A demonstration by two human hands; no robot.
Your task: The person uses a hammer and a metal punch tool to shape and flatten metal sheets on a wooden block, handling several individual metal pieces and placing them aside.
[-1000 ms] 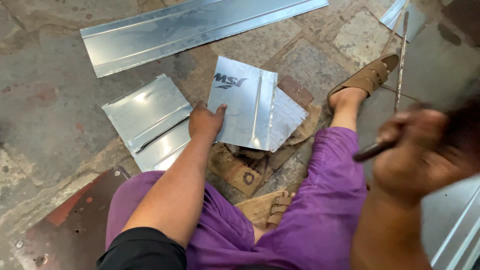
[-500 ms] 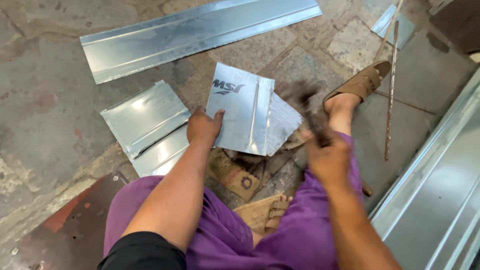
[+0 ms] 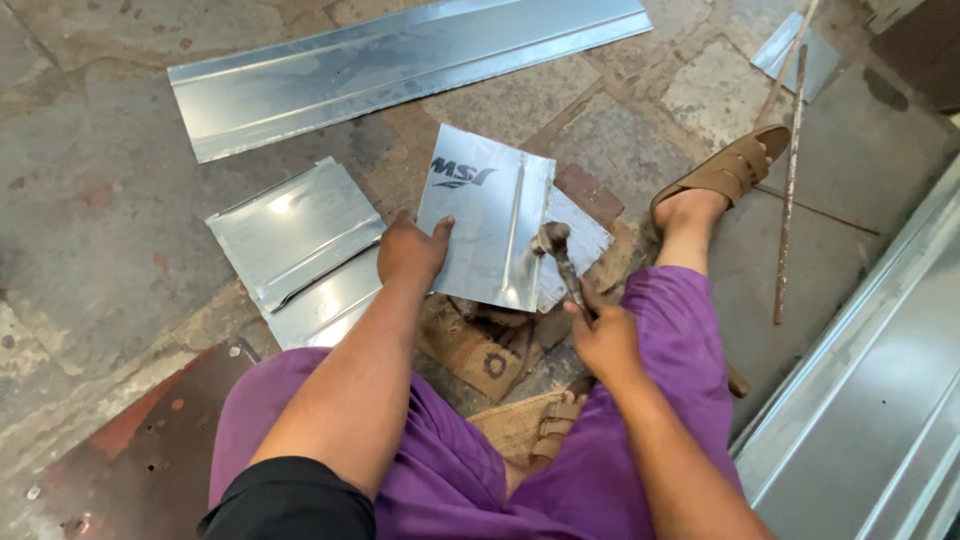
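Note:
I sit on a stone floor with purple-trousered legs apart. My left hand (image 3: 410, 250) presses down on the near left edge of a square sheet-metal piece (image 3: 480, 215) with a raised fold down its right part. My right hand (image 3: 603, 338) grips a hammer (image 3: 556, 255) by its handle. The hammer's head rests on the fold near the sheet's near right corner. A second small sheet (image 3: 580, 240) lies under the first, on a worn block with sacking (image 3: 480, 350).
Two ribbed sheet pieces (image 3: 295, 240) lie at the left. A long metal strip (image 3: 400, 65) lies at the top. A thin rusty rod (image 3: 788, 180) lies at the right beside my sandalled foot (image 3: 725, 175). Large sheets (image 3: 870, 400) lie at the right edge.
My right hand has swung the hammer down from raised at the right onto the sheet's fold. The left hand has stayed pressed on the sheet.

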